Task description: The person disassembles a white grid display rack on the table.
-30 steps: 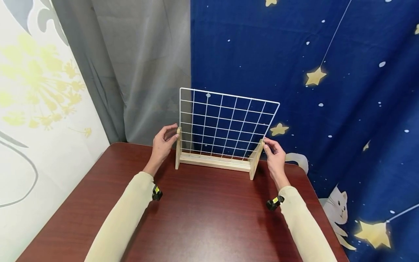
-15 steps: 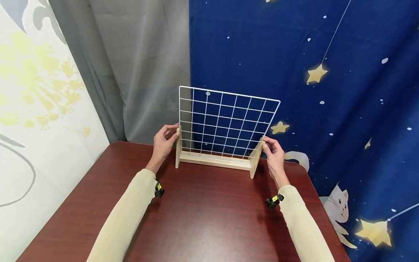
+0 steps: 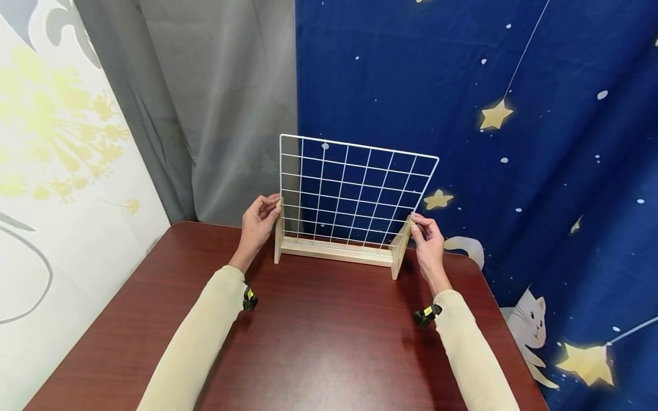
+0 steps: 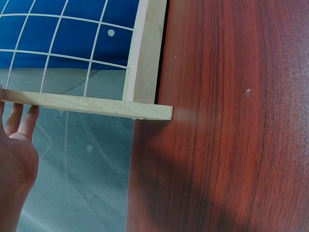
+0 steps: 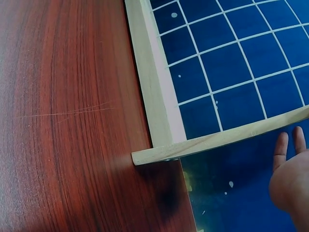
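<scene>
A white wire grid panel [image 3: 370,148] stands upright in a pale wooden stand near the table's far edge, leaning a little backward. Its lower edge meets the wooden crossbar [image 3: 336,252], which joins two side pieces. My left hand [image 3: 256,225] pinches the top of the left side piece [image 3: 279,242] between thumb and fingers. On the other side, my right hand [image 3: 430,245] pinches the top of the right side piece [image 3: 400,254]. The left wrist view shows fingers behind the left wooden side [image 4: 96,106]; the right wrist view has fingertips at the right wooden side [image 5: 217,138].
The stand rests on a dark red wood-grain table [image 3: 319,342]. Behind it hang a grey curtain [image 3: 231,114] and a blue curtain [image 3: 390,68] printed with stars. A white patterned curtain [image 3: 61,257] borders the left side.
Both hands keep their hold at the tops of the side pieces. My left forearm has shifted slightly to the right; the grid and stand look nearly the same.
</scene>
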### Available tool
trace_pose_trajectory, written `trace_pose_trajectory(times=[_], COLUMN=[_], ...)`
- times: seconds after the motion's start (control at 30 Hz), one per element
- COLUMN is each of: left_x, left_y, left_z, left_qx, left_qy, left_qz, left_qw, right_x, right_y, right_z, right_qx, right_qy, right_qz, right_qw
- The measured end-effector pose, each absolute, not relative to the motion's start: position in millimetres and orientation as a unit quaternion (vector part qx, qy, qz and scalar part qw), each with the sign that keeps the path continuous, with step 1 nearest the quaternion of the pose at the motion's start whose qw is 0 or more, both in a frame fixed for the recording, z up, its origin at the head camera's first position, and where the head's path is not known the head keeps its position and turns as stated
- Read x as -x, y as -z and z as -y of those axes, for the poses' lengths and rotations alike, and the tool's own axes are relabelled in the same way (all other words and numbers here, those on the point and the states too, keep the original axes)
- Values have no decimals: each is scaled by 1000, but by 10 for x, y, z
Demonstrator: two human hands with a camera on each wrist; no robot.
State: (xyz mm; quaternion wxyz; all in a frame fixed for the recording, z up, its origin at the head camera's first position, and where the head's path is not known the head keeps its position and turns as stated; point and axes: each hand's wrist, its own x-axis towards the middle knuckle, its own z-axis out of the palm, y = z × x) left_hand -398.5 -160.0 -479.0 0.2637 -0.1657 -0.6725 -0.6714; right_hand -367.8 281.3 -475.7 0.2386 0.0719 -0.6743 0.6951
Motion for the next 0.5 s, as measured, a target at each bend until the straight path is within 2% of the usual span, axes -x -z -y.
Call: trace_pose_trajectory(times=[0.5], left_x=[3918], left_y=[4733], left_z=[1607], left_qx=[158], left_qy=[640], left_qz=[696], left_qw=[285], right_x=[3708], right_y=[4759], right_z=[-2746], right_qx=[-64], right_qy=[-713], right_qz=[656], right_qw=[241])
